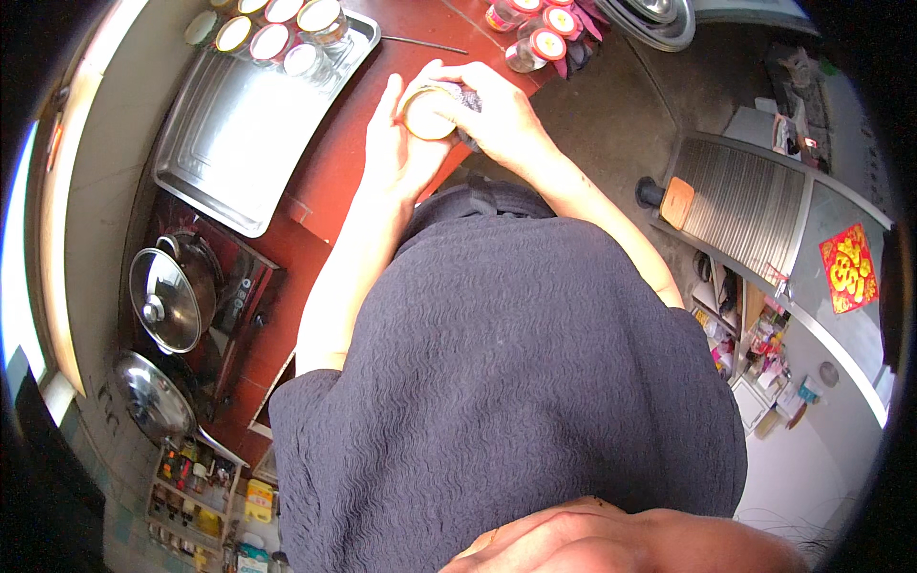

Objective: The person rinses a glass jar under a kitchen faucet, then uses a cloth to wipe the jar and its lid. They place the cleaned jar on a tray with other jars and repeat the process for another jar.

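Note:
Between my two hands is a round jar with a pale, gold-rimmed lid [428, 114], its top facing me. My left hand [403, 143] cups the jar from the left and below. My right hand [494, 107] grips it from the right, thumb across the lid, with a grey textured cloth [469, 107] bunched between the palm and the jar. The jar's body is mostly hidden by the fingers. Beyond my hands, a thin dark rod [424, 44] lies on the red countertop [340, 154].
Left stands a metal tray [215, 154] with several lidded glass jars [271, 43] at its far end. Red-lidded jars [526, 54] and dark pink gloves [584, 25] sit at the counter's far right edge. Nearer left are a glass-lidded pot [168, 301] and a lidded pan [152, 394].

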A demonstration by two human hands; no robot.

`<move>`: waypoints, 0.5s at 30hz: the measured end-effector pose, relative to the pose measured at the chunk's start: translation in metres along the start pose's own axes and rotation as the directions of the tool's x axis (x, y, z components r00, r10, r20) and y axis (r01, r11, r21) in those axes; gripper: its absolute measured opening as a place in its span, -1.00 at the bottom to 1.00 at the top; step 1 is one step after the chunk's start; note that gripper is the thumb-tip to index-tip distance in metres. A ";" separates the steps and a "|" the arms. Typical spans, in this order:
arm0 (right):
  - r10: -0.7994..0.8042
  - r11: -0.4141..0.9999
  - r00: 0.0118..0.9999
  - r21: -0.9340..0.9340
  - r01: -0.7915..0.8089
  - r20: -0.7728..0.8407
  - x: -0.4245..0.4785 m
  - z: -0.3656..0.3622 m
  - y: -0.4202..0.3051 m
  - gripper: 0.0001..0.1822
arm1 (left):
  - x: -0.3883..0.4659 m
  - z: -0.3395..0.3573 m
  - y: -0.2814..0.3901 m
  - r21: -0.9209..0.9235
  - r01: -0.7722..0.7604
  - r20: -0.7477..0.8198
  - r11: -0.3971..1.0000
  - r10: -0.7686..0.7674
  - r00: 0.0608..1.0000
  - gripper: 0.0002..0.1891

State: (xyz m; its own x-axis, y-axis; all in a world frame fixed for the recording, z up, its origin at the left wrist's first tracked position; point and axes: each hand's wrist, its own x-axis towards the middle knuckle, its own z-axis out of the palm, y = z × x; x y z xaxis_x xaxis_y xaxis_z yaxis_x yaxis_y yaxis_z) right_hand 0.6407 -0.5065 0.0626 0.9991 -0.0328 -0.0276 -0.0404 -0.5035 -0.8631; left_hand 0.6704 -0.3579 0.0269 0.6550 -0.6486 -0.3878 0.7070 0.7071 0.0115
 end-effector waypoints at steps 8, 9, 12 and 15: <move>0.081 0.942 0.988 0.335 -0.032 -0.134 0.007 -0.010 -0.003 -0.69 | -0.003 -0.005 0.005 0.008 -0.032 0.027 0.999 0.031 0.999 -0.49; 0.058 0.945 0.983 0.326 0.001 -0.172 0.006 -0.011 -0.005 -0.70 | -0.003 -0.006 0.005 -0.023 -0.025 0.042 0.999 0.026 0.999 -0.49; -0.130 0.980 0.977 0.125 0.152 -0.168 -0.002 -0.013 -0.016 -0.73 | -0.002 -0.004 0.006 -0.031 -0.047 0.015 0.998 0.048 0.999 -0.45; -0.373 0.910 0.924 -0.160 0.383 0.087 -0.013 -0.007 -0.028 -0.71 | 0.004 -0.013 0.005 -0.082 -0.072 0.055 0.994 0.076 0.996 -0.44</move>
State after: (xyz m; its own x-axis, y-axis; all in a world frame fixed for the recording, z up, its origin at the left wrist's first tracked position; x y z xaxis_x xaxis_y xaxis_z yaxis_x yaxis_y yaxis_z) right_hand 0.6283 -0.4979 0.0903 0.9391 0.2329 0.2526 0.3433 -0.6085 -0.7155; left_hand 0.6731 -0.3527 0.0135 0.7208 -0.6073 -0.3342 0.6339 0.7725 -0.0367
